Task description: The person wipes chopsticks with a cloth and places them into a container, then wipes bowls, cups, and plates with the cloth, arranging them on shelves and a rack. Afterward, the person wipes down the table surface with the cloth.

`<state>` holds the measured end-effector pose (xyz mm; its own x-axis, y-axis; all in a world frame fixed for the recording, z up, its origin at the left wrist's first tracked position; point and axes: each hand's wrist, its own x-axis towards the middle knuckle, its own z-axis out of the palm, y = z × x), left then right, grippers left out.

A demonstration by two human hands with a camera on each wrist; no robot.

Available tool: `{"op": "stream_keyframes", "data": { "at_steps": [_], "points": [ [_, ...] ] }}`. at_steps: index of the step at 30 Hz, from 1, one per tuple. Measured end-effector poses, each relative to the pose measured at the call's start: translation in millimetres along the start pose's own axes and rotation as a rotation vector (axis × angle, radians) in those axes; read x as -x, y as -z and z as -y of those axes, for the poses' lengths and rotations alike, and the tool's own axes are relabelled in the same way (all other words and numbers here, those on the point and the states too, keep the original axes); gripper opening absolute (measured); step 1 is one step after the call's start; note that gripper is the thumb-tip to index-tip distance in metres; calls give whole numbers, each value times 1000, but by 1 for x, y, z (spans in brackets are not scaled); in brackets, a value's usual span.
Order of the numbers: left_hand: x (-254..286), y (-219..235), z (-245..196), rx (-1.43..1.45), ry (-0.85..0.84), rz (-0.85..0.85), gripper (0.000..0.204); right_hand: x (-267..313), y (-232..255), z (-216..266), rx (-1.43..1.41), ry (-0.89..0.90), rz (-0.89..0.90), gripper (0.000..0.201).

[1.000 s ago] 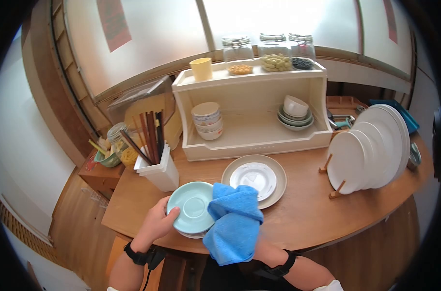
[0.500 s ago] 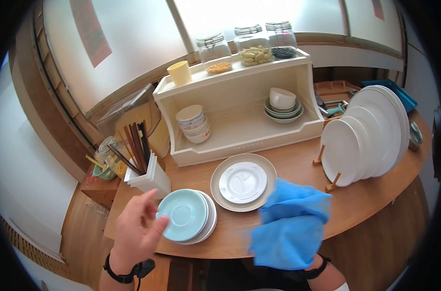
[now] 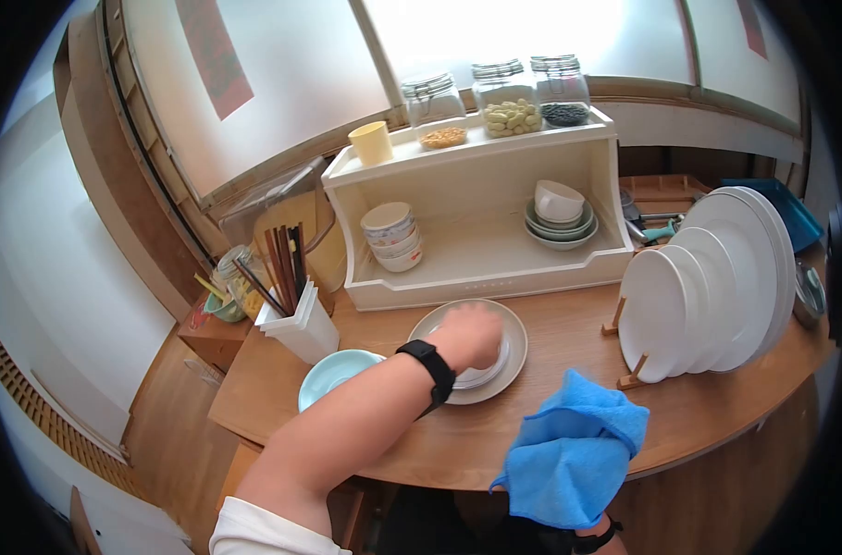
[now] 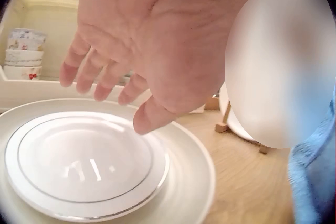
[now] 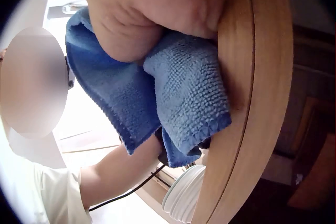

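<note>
My left hand [image 3: 476, 335] hovers over a small white plate [image 4: 79, 166] with a silver rim. In the left wrist view its fingers [image 4: 107, 79] are loosely spread with nothing held. The small plate lies on a larger cream plate [image 3: 518, 356]. At the table's front edge my right hand [image 5: 163, 8] grips a crumpled blue cloth [image 3: 578, 444], which mostly hides that hand in the head view. A light blue saucer [image 3: 333, 375] tops a stack of plates on the left, partly covered by my left forearm.
Upright white plates [image 3: 657, 314] stand in a wooden rack on the right. Behind is a cream shelf [image 3: 476, 291] with bowls inside, jars and a yellow cup [image 3: 371, 143] on top. A white container [image 3: 305, 328] of chopsticks stands left.
My left hand has let go of the light blue saucer, now on the stack, and crossed right over the small white plate. The right hand has moved right with the cloth.
</note>
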<state>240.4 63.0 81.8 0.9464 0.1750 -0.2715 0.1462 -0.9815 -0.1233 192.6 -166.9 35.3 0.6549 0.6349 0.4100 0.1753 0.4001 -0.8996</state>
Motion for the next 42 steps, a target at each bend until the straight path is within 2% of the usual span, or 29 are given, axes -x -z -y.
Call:
{"op": "stream_keyframes", "data": {
  "at_steps": [1,2,4,5,7,11,13,16,23,25,29,31,33,34,36,37,38,39,42],
  "points": [
    [-3,-6,6,9,109,61,38,2,5,2,-1,1,-16,53],
    [-8,-15,13,0,104,62,38,5,9,4,-3,1,-31,53],
    [-18,-34,27,121,242,79,44,9,16,6,-7,3,-59,53],
    [-19,-40,30,111,238,77,44,9,19,7,-8,5,-73,52],
    [-20,-47,34,234,381,41,49,10,23,10,-8,7,-90,52],
    [-19,-41,40,257,299,48,56,14,26,15,-1,4,-124,52],
    [-15,-35,42,264,342,-21,60,18,27,18,12,0,-145,51],
    [-9,-27,46,243,320,-101,62,23,25,23,29,-4,-170,51],
    [13,-13,58,267,257,-228,53,31,11,32,62,-21,-182,50],
    [20,-7,64,322,92,-281,45,33,6,35,73,-26,-179,50],
    [54,14,57,377,27,-400,32,32,-7,39,93,-27,-153,49],
    [79,19,51,496,-203,-649,21,26,-15,40,95,-16,-131,49],
    [118,23,28,530,-288,-725,21,17,-24,39,93,0,-101,49],
    [139,23,14,554,-342,-670,21,13,-29,39,93,3,-85,49],
    [163,2,-9,680,-653,-642,28,8,-39,38,95,-2,-54,49],
    [181,-2,-25,647,-682,-615,31,6,-44,37,95,-4,-43,49],
    [194,-18,-35,691,-595,-459,30,5,-48,37,97,-10,-32,48],
    [203,-20,-40,624,-658,-652,31,3,-52,36,102,-13,-22,48],
    [219,-27,-40,753,-672,-873,26,-1,-59,34,121,-31,4,48]
  ]
}}
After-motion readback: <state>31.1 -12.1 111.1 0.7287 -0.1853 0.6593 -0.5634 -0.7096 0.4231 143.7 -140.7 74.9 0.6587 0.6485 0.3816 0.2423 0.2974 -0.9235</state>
